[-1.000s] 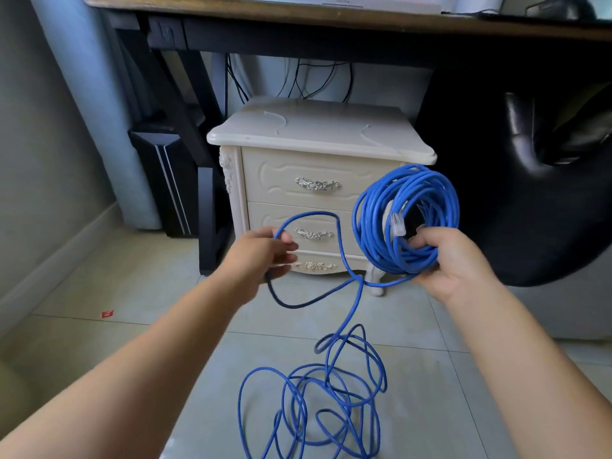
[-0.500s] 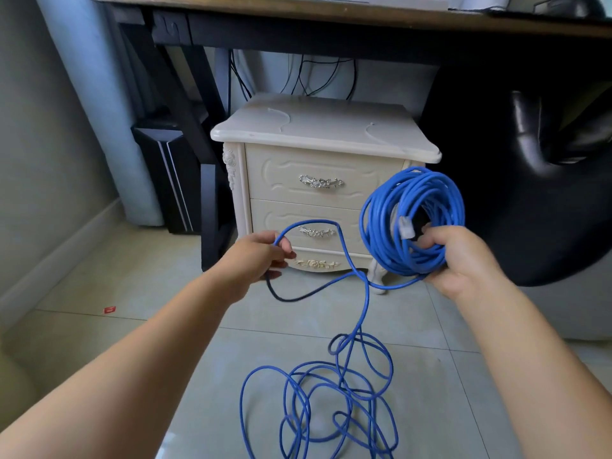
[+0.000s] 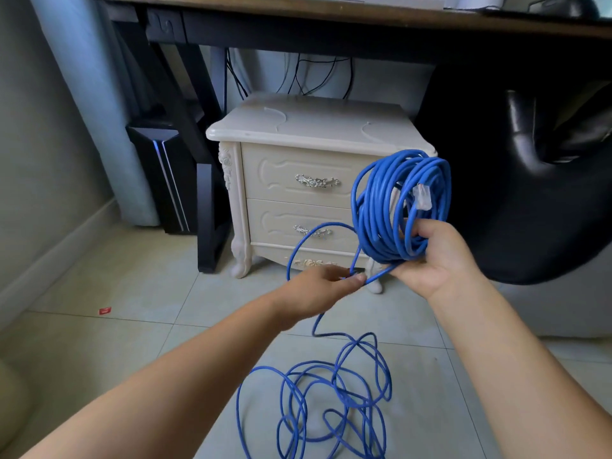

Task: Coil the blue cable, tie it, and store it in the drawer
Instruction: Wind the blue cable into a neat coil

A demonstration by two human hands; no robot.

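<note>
My right hand [image 3: 433, 260] grips a thick coil of the blue cable [image 3: 381, 207], held upright in front of the cream nightstand. A clear plug [image 3: 423, 195] sticks out of the coil. My left hand [image 3: 318, 289] pinches the loose strand just left of the right hand, and a fresh loop arcs up from it. The remaining cable lies in a loose tangle on the floor tiles [image 3: 318, 402] below my hands. Both drawers [image 3: 298, 180] of the nightstand are closed, each with a silver handle.
The nightstand [image 3: 311, 127] stands under a dark wooden desk [image 3: 298, 14]. A black computer tower [image 3: 165, 173] is at its left, a black chair [image 3: 530, 200] at its right. A small red scrap [image 3: 105, 310] lies on the tiles near the left wall.
My left hand has moved right and down with the strand, close to my right hand, bringing a new loop toward the coil. The floor tangle has shrunk slightly.
</note>
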